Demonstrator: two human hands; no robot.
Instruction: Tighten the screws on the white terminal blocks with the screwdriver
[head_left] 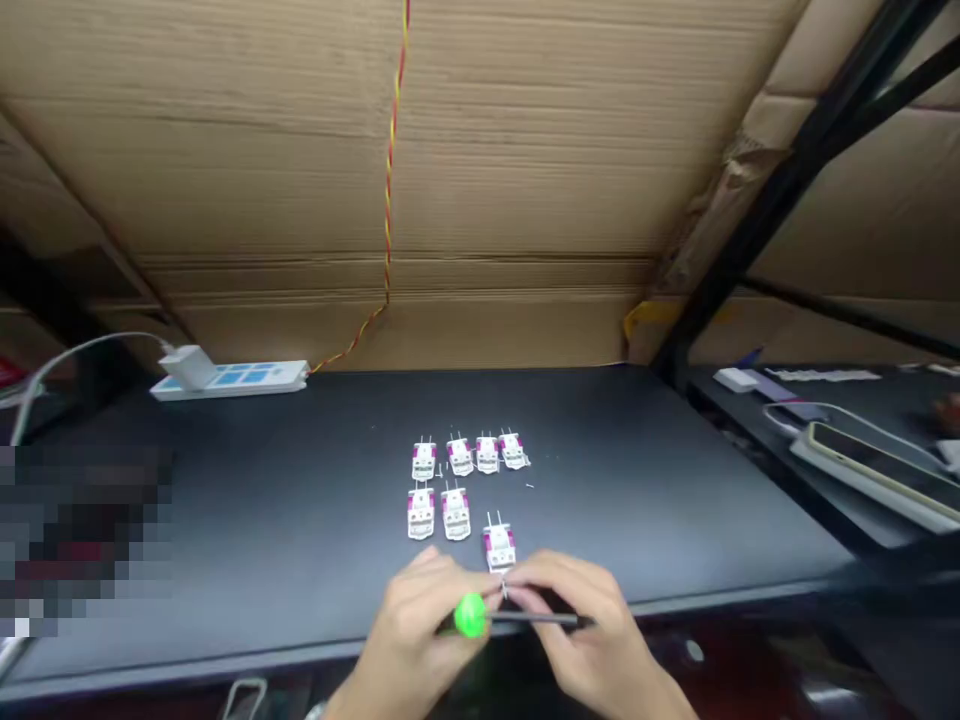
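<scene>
My left hand (427, 625) is closed, with a green-ended screwdriver (470, 615) lying across it. The shaft runs right, its dark tip reaching the fingers of my right hand (589, 625). The fingertips of both hands meet over a tiny pale piece (504, 590), pinched by my right hand; its exact kind is too small to tell. Just beyond the fingertips lies a white plug unit (499, 547) with magenta sides, its two prongs pointing away. Farther back lie several similar plug units (456, 512) in two rows. The insides of both palms are hidden.
Small loose pins (529, 486) lie near the plug units on the dark tabletop (300, 540). A white power strip (277, 377) with a charger (189, 367) stands back left. At right are a black metal frame (780, 190) and a phone (885, 465). Cardboard (525, 150) backs the table.
</scene>
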